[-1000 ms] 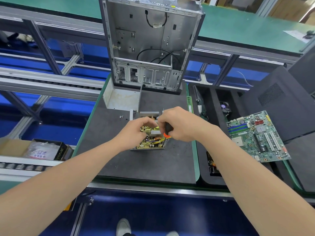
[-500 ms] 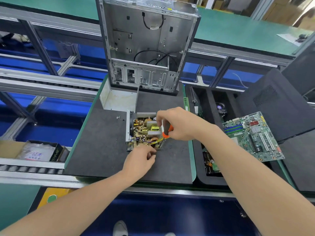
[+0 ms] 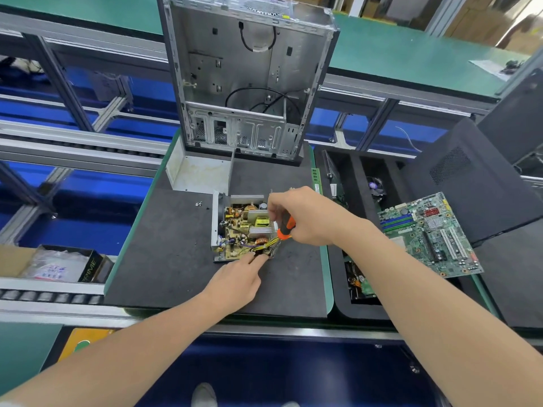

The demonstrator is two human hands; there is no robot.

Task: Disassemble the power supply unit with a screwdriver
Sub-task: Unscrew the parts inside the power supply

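From the head view, the power supply unit lies with its cover off on the dark worktop, just in front of me, its yellowish circuit board, heat sinks and copper coil facing up. My right grip is curled round the orange-and-black handle of the screwdriver, held over the right edge of the unit; the shaft is hidden behind my fingers, so I cannot tell where the tip sits. My left grip reaches in from the near side, thumb and forefinger coming together at the near right corner of the board, by the bundle of yellow wires. I cannot tell whether they pinch anything or only touch it.

A loose screw lies on the worktop just left of the unit. Behind the unit sits a pale metal cover, and behind that a gutted computer case stands upright. A green motherboard rests well off to my right.
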